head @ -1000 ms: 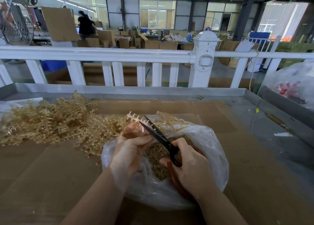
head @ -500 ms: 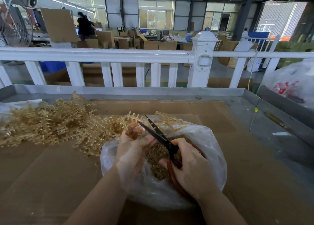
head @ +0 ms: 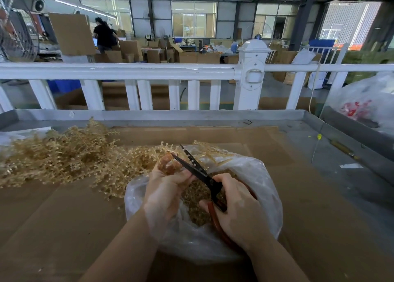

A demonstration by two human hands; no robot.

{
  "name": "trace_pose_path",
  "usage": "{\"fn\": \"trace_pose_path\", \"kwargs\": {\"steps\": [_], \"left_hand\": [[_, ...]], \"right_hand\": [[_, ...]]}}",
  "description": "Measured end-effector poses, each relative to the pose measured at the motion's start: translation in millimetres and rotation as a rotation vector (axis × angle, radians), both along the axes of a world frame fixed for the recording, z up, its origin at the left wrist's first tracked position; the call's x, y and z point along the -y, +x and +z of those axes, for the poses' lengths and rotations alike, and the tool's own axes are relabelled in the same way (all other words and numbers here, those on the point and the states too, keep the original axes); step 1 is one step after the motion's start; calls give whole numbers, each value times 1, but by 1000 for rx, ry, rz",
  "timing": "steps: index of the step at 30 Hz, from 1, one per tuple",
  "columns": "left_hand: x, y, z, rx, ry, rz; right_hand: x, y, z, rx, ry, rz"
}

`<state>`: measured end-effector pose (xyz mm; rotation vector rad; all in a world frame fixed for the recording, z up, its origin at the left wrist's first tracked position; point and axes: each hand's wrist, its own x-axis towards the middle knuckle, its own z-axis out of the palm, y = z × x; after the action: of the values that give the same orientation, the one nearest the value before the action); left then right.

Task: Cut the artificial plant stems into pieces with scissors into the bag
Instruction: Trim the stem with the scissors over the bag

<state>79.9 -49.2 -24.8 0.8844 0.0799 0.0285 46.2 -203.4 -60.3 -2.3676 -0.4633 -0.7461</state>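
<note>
Cardboard (head: 64,228): stem (head: 168,151) btwn scissors (head: 191,166) blades.

The single head-worn wide-angle camera looked forward and steeply down from just above the left hand (head: 168,188) and the right hand (head: 238,213), so both bare forearms ran in from the bottom edge. It sat close over the flat brown cardboard sheet (head: 319,207) beneath the hands. Beyond the hands it faced the white slatted railing (head: 132,71), bowed by the lens.
</note>
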Motion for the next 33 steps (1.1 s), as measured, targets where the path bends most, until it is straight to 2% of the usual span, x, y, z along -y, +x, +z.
{"fn": "trace_pose_path", "kwargs": {"steps": [8, 16, 27, 33], "left_hand": [[3, 1, -3, 16, -47, -14], [3, -1, -4, -14, -52, -27], [-4, -6, -7, -38, 23, -18], [-14, -1, -8, -108, -117, 31]], "right_hand": [[1, 1, 1, -3, 32, 18], [0, 4, 1, 30, -39, -21], [-2, 5, 0, 27, -87, -43], [-3, 3, 1, 9, -95, -17]]}}
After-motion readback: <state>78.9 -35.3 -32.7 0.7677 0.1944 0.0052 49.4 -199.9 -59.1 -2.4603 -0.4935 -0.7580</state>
